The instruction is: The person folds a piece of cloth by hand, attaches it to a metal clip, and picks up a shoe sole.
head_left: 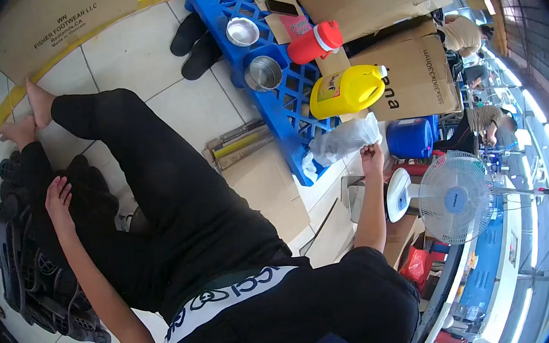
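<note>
My right hand (372, 158) is raised at the corner of a blue plastic pallet (276, 121), fingers pinched at the edge of a whitish plastic bag (345, 140). What the bag holds cannot be made out. Over my black-trousered leg lies my left hand (59, 202), fingers apart and nothing in it. A heap of black sandals or shoe soles (51, 278) is piled beside that arm. Close to the bag stand a yellow jug (340, 92) with a handle and a red jug (316, 42) with a white band.
Two metal bowls, one pale (242, 32) and one deeper (263, 73), sit on the pallet near a dark phone (280, 7). Black slippers (199, 51) lie on the tiles. Cardboard boxes (404, 67), a blue drum (410, 138) and a white fan (456, 198) stand to the right; people work beyond.
</note>
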### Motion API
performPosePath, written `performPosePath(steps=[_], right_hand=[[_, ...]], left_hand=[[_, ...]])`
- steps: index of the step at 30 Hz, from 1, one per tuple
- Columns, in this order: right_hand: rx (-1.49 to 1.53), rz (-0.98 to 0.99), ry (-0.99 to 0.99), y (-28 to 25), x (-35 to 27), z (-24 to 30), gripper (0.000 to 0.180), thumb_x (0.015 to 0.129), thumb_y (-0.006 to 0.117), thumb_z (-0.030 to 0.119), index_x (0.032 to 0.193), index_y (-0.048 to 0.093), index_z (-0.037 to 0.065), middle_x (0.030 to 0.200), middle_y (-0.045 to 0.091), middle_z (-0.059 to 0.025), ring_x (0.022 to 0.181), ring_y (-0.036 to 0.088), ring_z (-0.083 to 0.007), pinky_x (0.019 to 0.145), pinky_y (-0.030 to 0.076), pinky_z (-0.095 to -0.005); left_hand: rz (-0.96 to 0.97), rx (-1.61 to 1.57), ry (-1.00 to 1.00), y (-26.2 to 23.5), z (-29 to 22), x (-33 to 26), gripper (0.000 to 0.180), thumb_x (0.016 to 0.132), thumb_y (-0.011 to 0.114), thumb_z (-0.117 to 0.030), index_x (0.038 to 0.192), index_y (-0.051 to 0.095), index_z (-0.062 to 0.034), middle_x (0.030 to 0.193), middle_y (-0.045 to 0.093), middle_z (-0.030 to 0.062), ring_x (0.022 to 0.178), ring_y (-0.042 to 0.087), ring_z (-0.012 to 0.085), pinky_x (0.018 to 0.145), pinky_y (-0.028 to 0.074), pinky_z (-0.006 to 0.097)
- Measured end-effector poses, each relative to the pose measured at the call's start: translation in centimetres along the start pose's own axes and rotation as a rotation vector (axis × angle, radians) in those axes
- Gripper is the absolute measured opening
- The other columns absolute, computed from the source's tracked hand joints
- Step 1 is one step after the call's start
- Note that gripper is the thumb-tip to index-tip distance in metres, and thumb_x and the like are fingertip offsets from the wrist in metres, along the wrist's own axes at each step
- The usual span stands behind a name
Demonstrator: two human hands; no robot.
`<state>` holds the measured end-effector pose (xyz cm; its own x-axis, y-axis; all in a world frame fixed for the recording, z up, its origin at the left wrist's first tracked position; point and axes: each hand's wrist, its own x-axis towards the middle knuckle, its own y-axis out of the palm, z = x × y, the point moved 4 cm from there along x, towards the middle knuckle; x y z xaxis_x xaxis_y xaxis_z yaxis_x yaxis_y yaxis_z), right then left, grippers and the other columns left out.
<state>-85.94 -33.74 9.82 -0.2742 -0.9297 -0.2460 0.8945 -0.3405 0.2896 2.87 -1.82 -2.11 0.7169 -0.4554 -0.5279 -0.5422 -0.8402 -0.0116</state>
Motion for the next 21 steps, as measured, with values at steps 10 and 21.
performPosePath(steps=[10, 21], right_hand=[[-0.24, -0.671, -0.162, -6.7, -2.3, 1.6, 0.02, 0.091, 0.055, 0.019, 0.083, 0.05, 0.001, 0.073, 0.051, -0.0061, 0.065, 0.058, -0.0213, 0.06, 0.054, -0.035], [-0.379, -0.693, -0.155, -8.6, -4.1, -0.4, 0.021, 0.092, 0.051, 0.014, 0.089, 0.05, -0.008, 0.083, 0.06, -0.0167, 0.069, 0.064, -0.0288, 0.064, 0.059, -0.0376]], left_hand=[[0.023, 0.134, 0.046, 1.1, -0.6, -0.9, 0.042, 0.095, 0.051, -0.041, 0.122, 0.059, -0.0091, 0.115, 0.064, 0.0046, 0.104, 0.059, 0.0173, 0.094, 0.041, 0.032], [-0.025, 0.238, 0.04, 1.3, -0.8, -0.8, 0.04, 0.096, 0.05, -0.04, 0.12, 0.059, -0.0093, 0.111, 0.065, 0.004, 0.098, 0.061, 0.0159, 0.089, 0.042, 0.03]])
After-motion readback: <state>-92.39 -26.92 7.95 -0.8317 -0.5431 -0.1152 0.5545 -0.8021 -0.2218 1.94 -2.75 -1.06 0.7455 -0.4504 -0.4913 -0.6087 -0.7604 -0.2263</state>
